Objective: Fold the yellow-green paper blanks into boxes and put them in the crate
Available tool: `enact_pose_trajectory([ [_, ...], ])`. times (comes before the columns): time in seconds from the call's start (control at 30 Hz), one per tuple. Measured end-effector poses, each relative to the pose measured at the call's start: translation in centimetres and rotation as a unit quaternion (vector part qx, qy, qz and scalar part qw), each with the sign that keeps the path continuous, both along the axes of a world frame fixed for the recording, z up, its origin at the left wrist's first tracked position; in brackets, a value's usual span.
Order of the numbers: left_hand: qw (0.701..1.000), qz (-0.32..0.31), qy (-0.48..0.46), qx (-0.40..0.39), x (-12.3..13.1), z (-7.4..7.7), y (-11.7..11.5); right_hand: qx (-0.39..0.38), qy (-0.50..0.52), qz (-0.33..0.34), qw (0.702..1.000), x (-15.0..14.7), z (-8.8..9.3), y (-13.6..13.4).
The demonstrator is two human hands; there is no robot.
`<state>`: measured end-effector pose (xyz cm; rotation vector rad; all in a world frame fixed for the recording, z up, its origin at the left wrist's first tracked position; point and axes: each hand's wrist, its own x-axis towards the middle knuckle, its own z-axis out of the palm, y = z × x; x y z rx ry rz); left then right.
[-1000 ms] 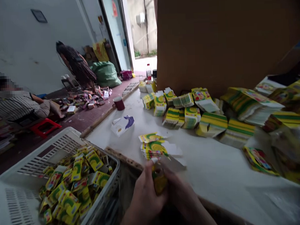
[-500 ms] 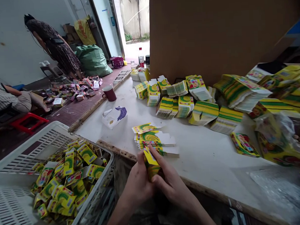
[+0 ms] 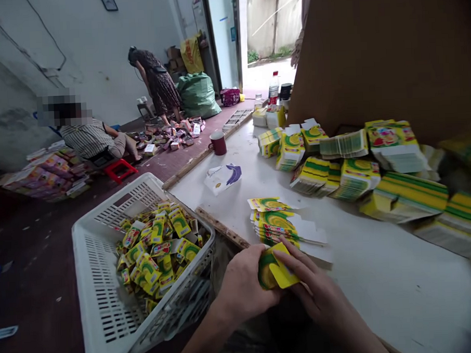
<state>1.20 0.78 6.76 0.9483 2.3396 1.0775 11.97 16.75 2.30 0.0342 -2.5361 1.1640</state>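
One yellow-and-green carton (image 3: 267,273) is held by the near edge of the worktop (image 3: 384,279); the left hand (image 3: 243,280) grips its left side; the right hand (image 3: 320,284) lays fingers (image 3: 302,264) on its yellow flap (image 3: 282,279), that hand's grip unclear.

From afar I count one basket (image 3: 94,255); beyond it, one red stool (image 3: 120,169), one mug (image 3: 218,145), one green sack (image 3: 201,97), two people (image 3: 87,140); right of it, one left hand (image 3: 244,283), one right hand (image 3: 320,284), one held carton (image 3: 268,271).
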Motion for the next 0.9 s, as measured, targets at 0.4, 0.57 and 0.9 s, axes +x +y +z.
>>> enact_pose_trajectory([
  [0.4, 0.998, -0.055, 0.004, 0.002, -0.7, 0.4, -0.3, -0.041, -0.063, 0.036, 0.997, 0.2, -0.2, -0.9],
  [0.57, 0.999, -0.045, 0.005, 0.006, -1.0, 0.3, -0.3, -0.117, -0.001, -0.004, 0.993, -0.6, -0.7, -1.7],
  [0.9, 0.998, -0.062, -0.004, -0.004, -1.7, -0.2, -0.5, -0.102, -0.073, 0.074, 0.989, -1.0, 1.1, -0.1],
])
